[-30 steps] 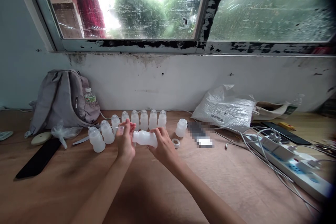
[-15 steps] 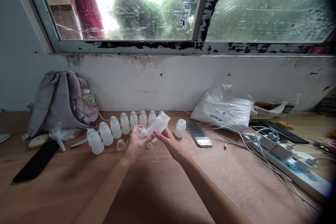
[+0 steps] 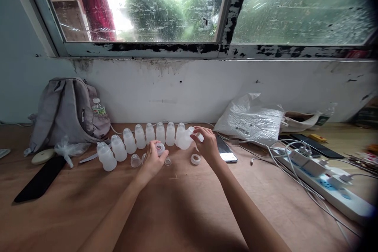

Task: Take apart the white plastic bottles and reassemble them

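Note:
My left hand (image 3: 152,160) holds a small translucent bottle cap (image 3: 160,149) just above the wooden table (image 3: 183,204). My right hand (image 3: 207,144) grips a white plastic bottle (image 3: 184,140), tilted, low at the right end of a curved row of several capped white bottles (image 3: 140,138). A clear dome cap (image 3: 135,160) and a smaller clear piece (image 3: 167,161) lie on the table by my left hand. A white ring (image 3: 195,159) lies just below my right hand.
A phone (image 3: 226,151) lies right of my right hand. Behind it sit a white plastic bag (image 3: 251,120), cables and a power strip (image 3: 325,184). At left stand a grey backpack (image 3: 66,112), a dark flat phone (image 3: 38,183) and a knotted plastic bag (image 3: 69,149).
My right hand has carried the white bottle from in front of me back and right, down to the row's end. My left hand kept the cap and sank toward the table.

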### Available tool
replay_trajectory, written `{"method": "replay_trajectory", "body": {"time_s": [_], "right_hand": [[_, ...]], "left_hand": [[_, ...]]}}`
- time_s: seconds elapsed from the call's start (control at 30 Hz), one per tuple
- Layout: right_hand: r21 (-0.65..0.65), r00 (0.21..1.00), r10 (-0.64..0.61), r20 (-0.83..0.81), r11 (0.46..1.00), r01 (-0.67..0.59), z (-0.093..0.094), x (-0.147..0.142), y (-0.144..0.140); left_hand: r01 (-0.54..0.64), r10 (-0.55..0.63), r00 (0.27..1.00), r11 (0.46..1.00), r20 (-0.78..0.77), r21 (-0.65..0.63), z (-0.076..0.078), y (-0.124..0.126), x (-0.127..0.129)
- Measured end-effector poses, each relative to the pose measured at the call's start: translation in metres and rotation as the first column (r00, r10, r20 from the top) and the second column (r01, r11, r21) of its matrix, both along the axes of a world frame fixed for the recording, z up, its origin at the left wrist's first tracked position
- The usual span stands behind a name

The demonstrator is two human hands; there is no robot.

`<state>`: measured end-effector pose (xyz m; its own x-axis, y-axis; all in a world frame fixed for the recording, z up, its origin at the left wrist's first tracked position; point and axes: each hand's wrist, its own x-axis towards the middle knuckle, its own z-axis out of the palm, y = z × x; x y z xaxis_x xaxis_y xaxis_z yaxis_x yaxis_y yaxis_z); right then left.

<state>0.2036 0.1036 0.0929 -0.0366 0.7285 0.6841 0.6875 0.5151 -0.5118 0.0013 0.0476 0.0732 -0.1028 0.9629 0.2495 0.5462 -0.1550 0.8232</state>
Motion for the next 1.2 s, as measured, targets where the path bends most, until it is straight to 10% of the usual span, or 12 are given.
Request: {"method": "replay_trajectory", "body": {"time_s": [0.3, 0.53, 0.87, 1.07, 1.2], "right_hand": [[0.125, 0.92, -0.22, 0.323, 0.974, 0.189, -0.048, 0.008, 0.036], [0.087, 0.887, -0.27, 0.374, 0.963, 0.257, -0.058, 0.012, 0.042], [0.032, 0.9, -0.234, 0.368, 0.97, 0.239, -0.057, 0.009, 0.041], [-0.122, 0.996, 0.069, -0.063, 0.99, -0.076, -0.021, -0.015, 0.013], [-0.421, 0.736, 0.474, -0.484, 0.611, -0.671, 0.003, -0.041, -0.018]], "left_hand": [[0.012, 0.016, 0.863, 0.999, -0.505, 0.053, -0.007, 0.004, -0.01], [0.0, 0.018, 0.825, 0.999, -0.565, 0.032, -0.004, 0.002, -0.009], [0.054, 0.002, 0.868, 0.994, -0.496, 0.098, -0.005, 0.001, -0.006], [0.168, -0.174, 0.984, 0.98, 0.051, 0.103, 0.004, 0.0, -0.001], [0.123, -0.175, 0.962, 0.963, 0.209, 0.242, 0.009, -0.001, 0.001]]}}
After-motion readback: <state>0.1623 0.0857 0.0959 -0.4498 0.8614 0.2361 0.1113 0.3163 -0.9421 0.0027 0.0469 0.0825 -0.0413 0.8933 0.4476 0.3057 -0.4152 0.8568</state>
